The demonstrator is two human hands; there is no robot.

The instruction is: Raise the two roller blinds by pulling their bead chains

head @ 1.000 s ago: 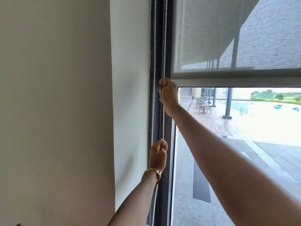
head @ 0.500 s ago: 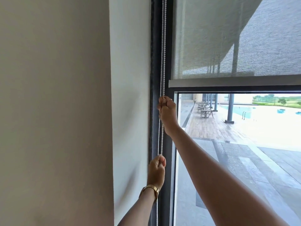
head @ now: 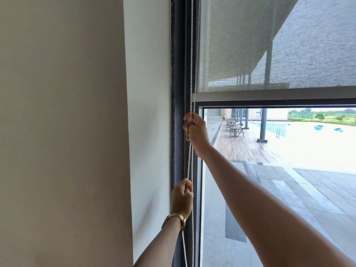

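A grey mesh roller blind (head: 269, 45) covers the upper part of the window, its bottom bar (head: 269, 96) level with a dark frame crossbar. A white bead chain (head: 192, 64) hangs in two strands along the dark left window frame. My right hand (head: 196, 133) is closed around the chain just below the blind's bottom bar. My left hand (head: 182, 198), with a gold watch on the wrist, grips the chain lower down. Only one blind is visible.
A beige wall (head: 57, 132) and a white reveal (head: 148, 112) fill the left side. The dark window frame post (head: 178, 93) stands behind the chain. Through the glass lie a terrace with tables and a pool.
Both hands have moved down along the window with the chain. The blind's bottom bar has risen slightly against the columns outside, and the view has shifted.
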